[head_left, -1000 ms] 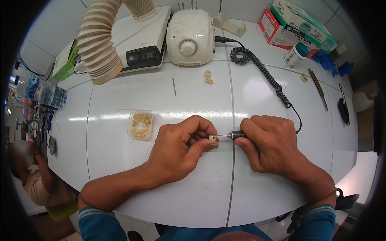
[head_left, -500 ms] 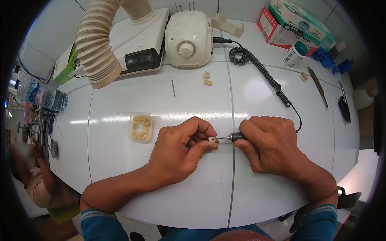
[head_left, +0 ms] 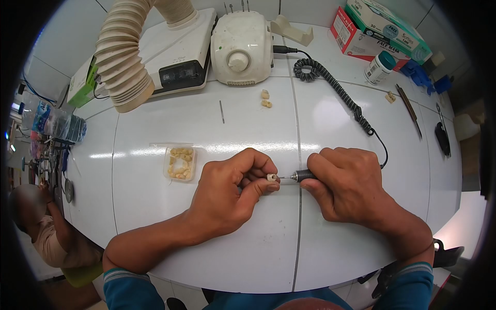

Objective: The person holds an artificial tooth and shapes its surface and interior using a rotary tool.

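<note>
Left hand (head_left: 222, 196) in a pinch, thumb (head_left: 256, 193) and bent index nearly meeting, other fingers curled. Right hand (head_left: 345, 183) in a closed grip, back up, thumb below index. Hands near each other, apart. Left forearm (head_left: 150, 238), right forearm (head_left: 405, 223) slant inward, elbows bent.

One handpiece (head_left: 306, 175), one cord (head_left: 356, 109) (one knob (head_left: 238, 61))

The rotary bit (head_left: 286, 177) now sits slightly lower relative to the small pale piece (head_left: 272, 177).

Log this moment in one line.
left hand: pinching small cream piece | right hand: gripping handpiece | bit: pointed toward it
</note>
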